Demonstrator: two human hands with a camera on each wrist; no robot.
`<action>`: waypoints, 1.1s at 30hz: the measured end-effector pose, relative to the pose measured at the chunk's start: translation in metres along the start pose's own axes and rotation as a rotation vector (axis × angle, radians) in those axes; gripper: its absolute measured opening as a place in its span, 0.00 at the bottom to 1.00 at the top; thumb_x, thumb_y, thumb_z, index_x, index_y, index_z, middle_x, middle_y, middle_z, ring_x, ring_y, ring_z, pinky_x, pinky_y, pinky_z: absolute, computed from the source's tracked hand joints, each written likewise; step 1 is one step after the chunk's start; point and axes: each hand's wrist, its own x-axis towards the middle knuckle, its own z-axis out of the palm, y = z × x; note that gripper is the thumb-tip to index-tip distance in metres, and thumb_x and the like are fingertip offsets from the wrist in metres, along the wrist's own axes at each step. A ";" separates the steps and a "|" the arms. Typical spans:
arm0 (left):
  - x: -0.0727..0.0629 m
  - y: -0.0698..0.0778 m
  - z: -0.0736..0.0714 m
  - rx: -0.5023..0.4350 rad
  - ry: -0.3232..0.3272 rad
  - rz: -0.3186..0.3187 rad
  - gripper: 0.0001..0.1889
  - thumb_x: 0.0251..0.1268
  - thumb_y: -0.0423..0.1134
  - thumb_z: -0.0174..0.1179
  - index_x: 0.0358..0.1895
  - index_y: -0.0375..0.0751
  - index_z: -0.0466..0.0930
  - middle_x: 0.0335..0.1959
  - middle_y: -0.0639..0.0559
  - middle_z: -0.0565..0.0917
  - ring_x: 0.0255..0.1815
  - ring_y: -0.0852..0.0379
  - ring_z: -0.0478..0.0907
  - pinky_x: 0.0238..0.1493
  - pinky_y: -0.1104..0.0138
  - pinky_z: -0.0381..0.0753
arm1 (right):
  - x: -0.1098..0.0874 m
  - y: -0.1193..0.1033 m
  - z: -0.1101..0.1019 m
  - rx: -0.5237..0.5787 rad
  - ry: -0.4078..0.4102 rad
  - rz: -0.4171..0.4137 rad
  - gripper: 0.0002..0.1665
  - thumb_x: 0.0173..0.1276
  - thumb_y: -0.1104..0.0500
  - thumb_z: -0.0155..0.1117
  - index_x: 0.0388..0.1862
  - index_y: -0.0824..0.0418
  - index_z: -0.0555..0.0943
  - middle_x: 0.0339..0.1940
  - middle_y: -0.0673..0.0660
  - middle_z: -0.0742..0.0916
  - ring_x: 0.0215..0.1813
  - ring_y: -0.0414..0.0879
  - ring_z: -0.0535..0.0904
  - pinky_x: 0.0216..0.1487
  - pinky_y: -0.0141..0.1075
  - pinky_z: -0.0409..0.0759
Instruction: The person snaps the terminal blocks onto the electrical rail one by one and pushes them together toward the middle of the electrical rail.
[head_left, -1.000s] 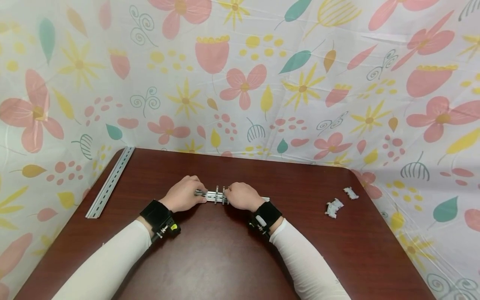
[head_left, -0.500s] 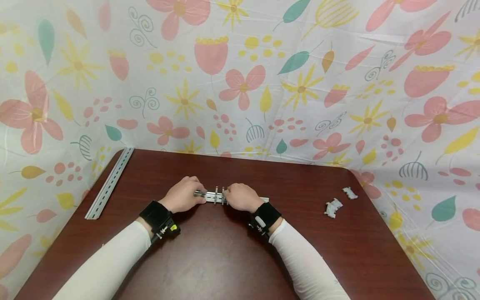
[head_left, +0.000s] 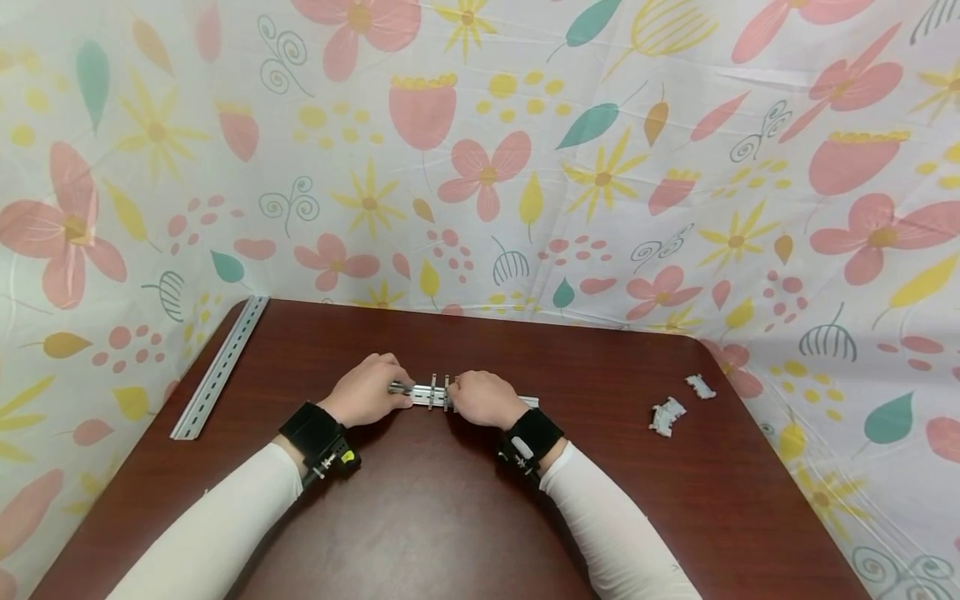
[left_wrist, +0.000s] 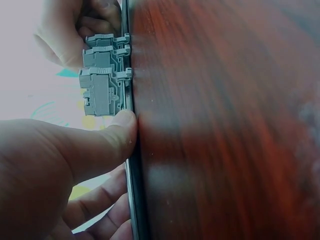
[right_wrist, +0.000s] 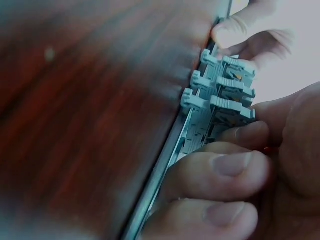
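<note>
My left hand (head_left: 366, 389) grips a short slotted metal DIN rail (head_left: 422, 395) by its left part. In the left wrist view the thumb lies on the rail's near edge, with the other fingers behind it. Three grey terminal blocks (left_wrist: 100, 92) sit side by side across the rail, between my two hands. Over on the right, my right hand (head_left: 486, 397) holds the rightmost terminal block (right_wrist: 232, 110) between thumb and curled fingers. That hand hides part of the rail in the head view; the rail's right end shows beyond it.
A longer slotted rail (head_left: 221, 367) lies along the table's left edge. Two loose groups of pale grey blocks, one nearer (head_left: 666, 415) and one farther (head_left: 701, 386), lie at the right. Behind the brown table (head_left: 420, 517) hangs a flower-patterned curtain (head_left: 480, 250).
My right hand and the rail's right end have shifted very slightly toward me. The left hand keeps its grip in the same place.
</note>
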 end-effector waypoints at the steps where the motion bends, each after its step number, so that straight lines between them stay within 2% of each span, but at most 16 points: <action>1: 0.000 0.000 0.000 0.000 0.001 -0.001 0.12 0.72 0.41 0.79 0.54 0.44 0.95 0.47 0.53 0.84 0.53 0.47 0.79 0.50 0.56 0.82 | 0.001 0.001 0.000 0.004 -0.004 0.006 0.28 0.90 0.53 0.50 0.24 0.47 0.81 0.26 0.46 0.83 0.28 0.42 0.80 0.36 0.40 0.81; 4: 0.000 0.002 -0.001 0.000 0.002 -0.005 0.12 0.72 0.41 0.79 0.53 0.43 0.95 0.47 0.53 0.84 0.52 0.47 0.79 0.49 0.56 0.82 | -0.003 -0.004 -0.005 0.046 -0.003 0.050 0.27 0.89 0.52 0.51 0.23 0.46 0.81 0.25 0.45 0.82 0.27 0.41 0.79 0.36 0.39 0.80; 8: -0.001 0.002 -0.002 -0.001 -0.005 -0.008 0.12 0.72 0.41 0.79 0.54 0.44 0.95 0.47 0.53 0.84 0.51 0.49 0.78 0.48 0.56 0.81 | -0.024 -0.030 -0.034 0.128 -0.003 0.115 0.28 0.90 0.52 0.51 0.23 0.49 0.81 0.24 0.48 0.81 0.27 0.44 0.77 0.40 0.41 0.79; 10: -0.002 0.002 -0.003 0.001 -0.011 -0.007 0.13 0.72 0.42 0.78 0.55 0.45 0.95 0.47 0.53 0.85 0.52 0.49 0.78 0.49 0.56 0.81 | -0.033 -0.039 -0.046 0.145 -0.001 0.107 0.27 0.91 0.52 0.51 0.25 0.52 0.81 0.25 0.49 0.81 0.29 0.46 0.77 0.41 0.43 0.78; 12: -0.003 0.003 -0.005 0.008 -0.009 -0.005 0.14 0.72 0.43 0.78 0.56 0.44 0.95 0.48 0.52 0.86 0.53 0.48 0.78 0.50 0.55 0.82 | -0.031 -0.035 -0.046 0.168 -0.022 0.106 0.26 0.91 0.51 0.50 0.30 0.52 0.85 0.28 0.49 0.83 0.33 0.46 0.79 0.46 0.44 0.80; 15: -0.004 0.005 -0.006 0.011 0.007 -0.008 0.16 0.72 0.44 0.78 0.58 0.42 0.94 0.50 0.50 0.86 0.55 0.46 0.77 0.52 0.53 0.82 | -0.022 -0.018 -0.036 0.182 -0.039 0.076 0.26 0.92 0.47 0.48 0.44 0.56 0.90 0.36 0.50 0.88 0.40 0.46 0.83 0.52 0.45 0.82; 17: -0.003 0.007 -0.006 0.003 0.023 -0.007 0.18 0.73 0.45 0.78 0.58 0.41 0.93 0.51 0.49 0.87 0.56 0.46 0.77 0.54 0.52 0.83 | -0.014 -0.004 -0.026 0.143 -0.049 0.015 0.22 0.92 0.49 0.49 0.50 0.57 0.89 0.42 0.52 0.89 0.43 0.47 0.84 0.54 0.46 0.83; 21: 0.001 0.011 -0.003 -0.039 0.029 0.013 0.18 0.74 0.44 0.76 0.59 0.37 0.91 0.50 0.49 0.87 0.54 0.47 0.81 0.55 0.53 0.85 | -0.004 0.021 -0.007 0.007 -0.006 -0.149 0.10 0.88 0.58 0.55 0.44 0.55 0.82 0.42 0.52 0.86 0.41 0.47 0.82 0.49 0.45 0.82; 23: 0.002 0.012 0.000 -0.059 0.018 0.020 0.19 0.75 0.44 0.75 0.59 0.35 0.90 0.49 0.49 0.87 0.53 0.49 0.83 0.54 0.54 0.85 | -0.005 0.026 -0.006 -0.042 0.021 -0.218 0.08 0.86 0.61 0.59 0.42 0.55 0.81 0.42 0.53 0.86 0.41 0.47 0.83 0.48 0.45 0.83; 27: 0.003 0.017 0.005 -0.076 -0.010 0.017 0.18 0.74 0.46 0.76 0.58 0.37 0.91 0.47 0.51 0.88 0.50 0.52 0.84 0.53 0.56 0.84 | -0.008 0.026 -0.010 -0.160 0.054 -0.312 0.06 0.83 0.64 0.63 0.43 0.61 0.85 0.45 0.58 0.88 0.43 0.51 0.86 0.48 0.45 0.86; 29: 0.003 0.020 0.007 -0.080 -0.021 0.020 0.16 0.73 0.46 0.77 0.55 0.39 0.92 0.45 0.53 0.88 0.48 0.53 0.83 0.50 0.57 0.83 | -0.006 0.027 -0.009 -0.097 0.031 -0.255 0.09 0.84 0.63 0.61 0.41 0.61 0.86 0.41 0.57 0.88 0.40 0.50 0.85 0.46 0.43 0.85; 33: 0.002 0.023 0.010 -0.068 -0.023 0.046 0.10 0.74 0.44 0.77 0.49 0.43 0.93 0.41 0.54 0.86 0.42 0.55 0.77 0.45 0.58 0.79 | 0.002 0.033 -0.004 0.128 -0.045 -0.050 0.13 0.83 0.56 0.58 0.37 0.53 0.86 0.31 0.49 0.85 0.30 0.44 0.79 0.37 0.39 0.79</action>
